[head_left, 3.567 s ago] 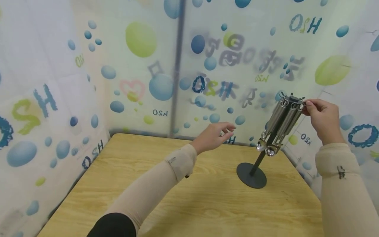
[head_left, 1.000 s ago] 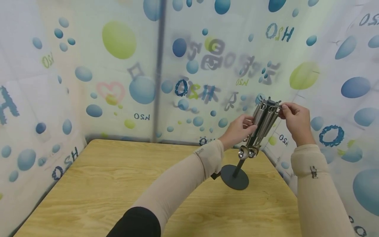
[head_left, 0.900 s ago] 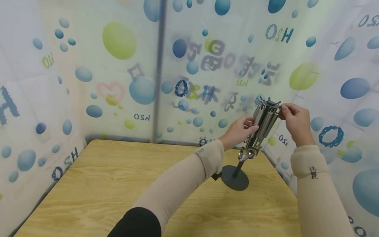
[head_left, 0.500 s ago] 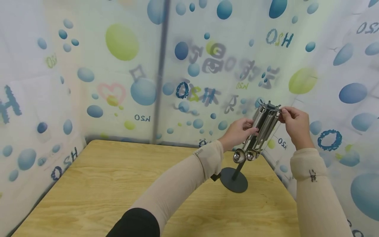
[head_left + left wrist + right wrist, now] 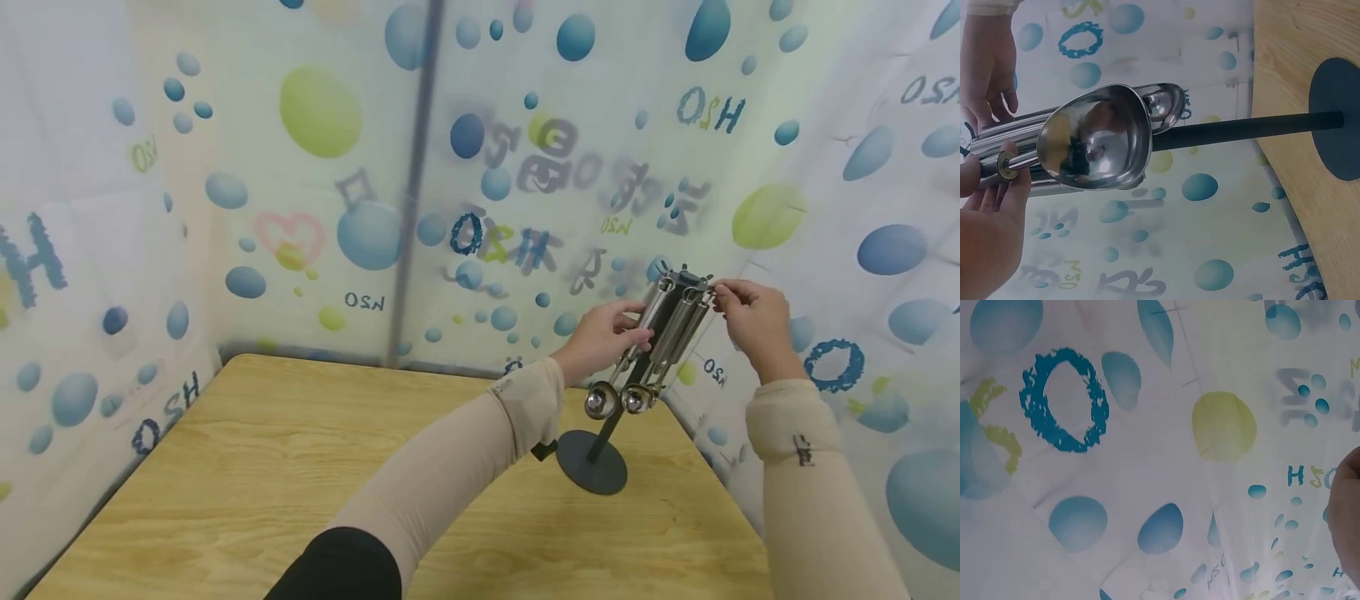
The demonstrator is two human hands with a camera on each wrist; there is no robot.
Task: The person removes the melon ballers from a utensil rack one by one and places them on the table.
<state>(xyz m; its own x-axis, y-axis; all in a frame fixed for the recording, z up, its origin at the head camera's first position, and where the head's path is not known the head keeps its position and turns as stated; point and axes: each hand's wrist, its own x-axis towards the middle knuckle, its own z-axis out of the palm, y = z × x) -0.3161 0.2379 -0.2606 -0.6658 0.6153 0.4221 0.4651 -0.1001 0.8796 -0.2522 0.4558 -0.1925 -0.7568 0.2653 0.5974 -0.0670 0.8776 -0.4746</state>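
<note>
A dark utensil stand [image 5: 592,467] with a round base rises from the table, and several steel kitchen utensils hang from hooks round its top. My left hand [image 5: 600,335] grips the handle of a steel ladle [image 5: 1097,140] on the stand's left side, thumb and fingers round it in the left wrist view. The ladle's bowl faces that camera and covers part of the other utensils. At the top right of the stand, my right hand [image 5: 757,321] pinches a hook between thumb and index finger. Only an edge of the right hand [image 5: 1346,519] enters the right wrist view.
The stand is near the right back edge of the wooden table [image 5: 262,467]. Sheets printed with bubbles and letters, such as the back curtain [image 5: 315,192], hang close behind and at both sides. A second, smaller bowl [image 5: 1163,106] hangs behind the ladle.
My left hand has come right from beside the stand and taken hold of the ladle. The ladle's bowl has swung slightly left and away from the pole. My right hand stays at the hooks.
</note>
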